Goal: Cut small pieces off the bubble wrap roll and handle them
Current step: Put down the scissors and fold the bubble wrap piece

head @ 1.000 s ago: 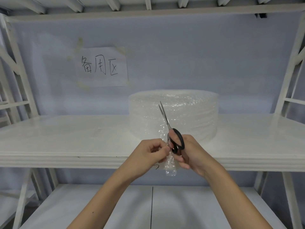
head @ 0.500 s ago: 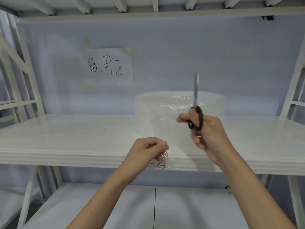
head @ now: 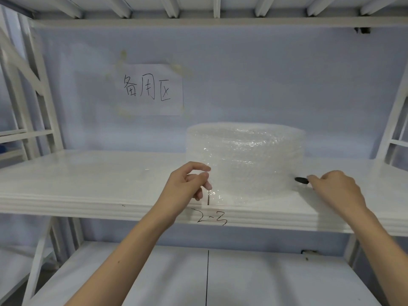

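Observation:
A wide roll of clear bubble wrap (head: 246, 155) stands on the white shelf (head: 88, 184), slightly right of centre. Its loose end lies forward toward the shelf's front edge. My left hand (head: 188, 184) is at the roll's lower left, fingers pinched on a small clear bubble wrap piece (head: 209, 192) just above the shelf. My right hand (head: 337, 191) is low on the shelf to the right of the roll, closed over the scissors (head: 301, 180). Only their black handle shows, pointing left toward the roll; the blades are hidden.
A paper sign (head: 152, 89) with handwritten characters is taped to the back wall. "2-3" (head: 210, 218) is written on the shelf's front edge. White frame uprights stand at left (head: 33, 107) and right (head: 395, 120). A lower shelf (head: 154, 279) lies below my arms.
My right hand has swung the scissors from upright in front of the roll down to the shelf at the roll's right. My left hand has stayed by the roll's lower left with the piece.

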